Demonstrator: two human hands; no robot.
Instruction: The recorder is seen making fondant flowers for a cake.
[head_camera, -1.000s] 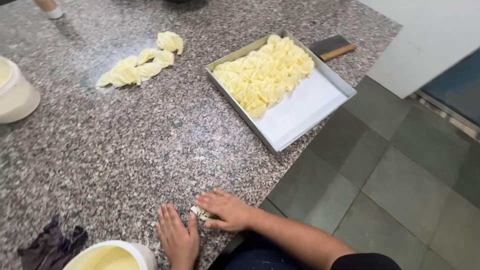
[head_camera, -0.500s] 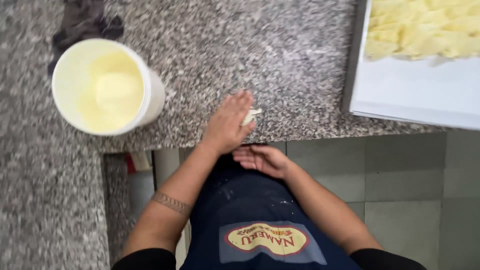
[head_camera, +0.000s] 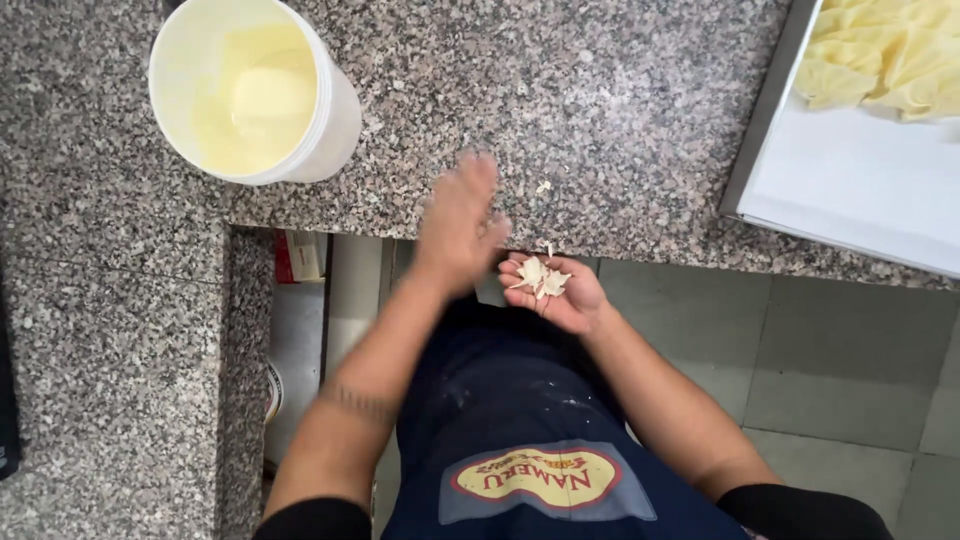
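In the head view, pale dough scraps (head_camera: 541, 277) are cupped in the open, upturned right hand (head_camera: 556, 295) just below the granite counter (head_camera: 560, 110) edge at centre frame. The left hand (head_camera: 460, 222), blurred and flat, lies over that edge, holding nothing visible. A white tub (head_camera: 335, 120) stands upper left.

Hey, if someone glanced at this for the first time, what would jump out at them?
Probably the right hand, cupped palm-up just below the granite counter edge with pale dough scraps in it, and the blurred left hand sweeping over that edge. Next, the white tub of yellowish cream sits at upper left.
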